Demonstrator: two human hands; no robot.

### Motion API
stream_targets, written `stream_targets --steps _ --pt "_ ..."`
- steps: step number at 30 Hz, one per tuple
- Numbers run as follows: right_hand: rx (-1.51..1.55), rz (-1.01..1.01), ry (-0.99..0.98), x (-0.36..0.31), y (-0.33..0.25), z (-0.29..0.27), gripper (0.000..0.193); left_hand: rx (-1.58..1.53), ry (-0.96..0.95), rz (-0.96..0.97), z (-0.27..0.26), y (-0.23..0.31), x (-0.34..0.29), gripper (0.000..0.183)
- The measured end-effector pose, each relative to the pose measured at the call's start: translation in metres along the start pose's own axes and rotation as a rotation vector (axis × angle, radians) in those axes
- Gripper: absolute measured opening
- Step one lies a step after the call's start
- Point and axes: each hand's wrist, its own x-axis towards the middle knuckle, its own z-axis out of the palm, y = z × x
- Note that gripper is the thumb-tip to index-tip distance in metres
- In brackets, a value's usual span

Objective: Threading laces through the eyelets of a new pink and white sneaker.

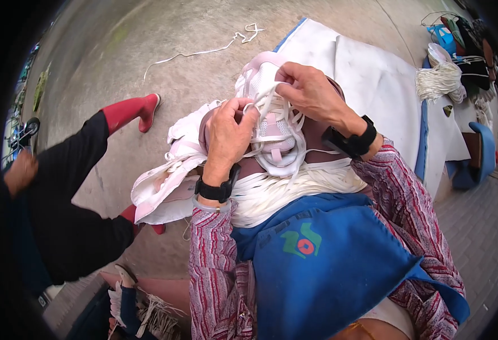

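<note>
A white and pale pink sneaker (pixel 279 131) rests on my lap, its heel opening toward me and its toe pointing away. Flat white lace runs loosely across its front. My left hand (pixel 229 131) is at the sneaker's left side, thumb and forefinger pinched on the shoelace (pixel 249 106). On the other side, my right hand (pixel 311 93) pinches the lace near the upper eyelets, fingers bent. A bundle of white laces (pixel 300 190) lies across my lap over a blue apron (pixel 328 255). More white and pink shoe pieces (pixel 166 175) hang by my left knee.
A long white lace (pixel 203 52) lies on the concrete floor ahead. To the right is a white sheet (pixel 368 73) with blue edges, beyond it a lace bundle (pixel 439 82) and a blue chair (pixel 481 150). Someone in red boots (pixel 130 113) stands at left.
</note>
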Motion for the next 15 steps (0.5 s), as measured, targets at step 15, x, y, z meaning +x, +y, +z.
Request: stream_targets --steps 15 --pt "0.062 -0.055 -0.083 0.006 0.015 -0.006 0.017 -0.590 -0.329 -0.256 -0.019 0.008 0.025 0.024"
